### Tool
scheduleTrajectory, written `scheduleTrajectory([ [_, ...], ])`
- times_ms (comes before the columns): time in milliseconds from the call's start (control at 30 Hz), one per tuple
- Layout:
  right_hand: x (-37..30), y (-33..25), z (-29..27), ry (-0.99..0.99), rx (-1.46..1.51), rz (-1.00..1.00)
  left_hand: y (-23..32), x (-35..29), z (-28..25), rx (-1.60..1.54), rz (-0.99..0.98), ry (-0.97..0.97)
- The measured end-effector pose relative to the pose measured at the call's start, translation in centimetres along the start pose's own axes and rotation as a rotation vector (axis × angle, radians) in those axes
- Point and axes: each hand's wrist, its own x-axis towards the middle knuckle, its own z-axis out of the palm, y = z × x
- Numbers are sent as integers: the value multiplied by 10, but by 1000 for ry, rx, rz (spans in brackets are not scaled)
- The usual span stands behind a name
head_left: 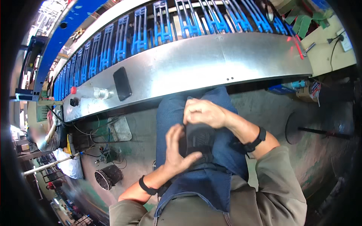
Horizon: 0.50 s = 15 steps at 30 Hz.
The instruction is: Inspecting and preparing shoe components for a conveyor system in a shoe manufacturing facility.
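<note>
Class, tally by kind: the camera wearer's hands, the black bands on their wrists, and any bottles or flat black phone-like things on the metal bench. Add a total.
Hands: 2 (left hand, right hand)
Black wristbands: 2 (left band, right band)
Bottle on the metal bench: 1 (clear bottle, red cap)
Flat black phone-like thing: 1
Total: 6

No lettering, numbers or signs can be read on the bottle (93, 92) near ten o'clock, the metal table (169, 67) or elsewhere.
</note>
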Motion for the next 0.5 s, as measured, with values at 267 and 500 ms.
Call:
scheduleTrajectory([
  [267,-78,-95,62,516,49,-252,17,-20,-3,-181,122,-285],
  [500,-88,-47,54,651,1052,53,54,21,-80,59,573,-44],
])
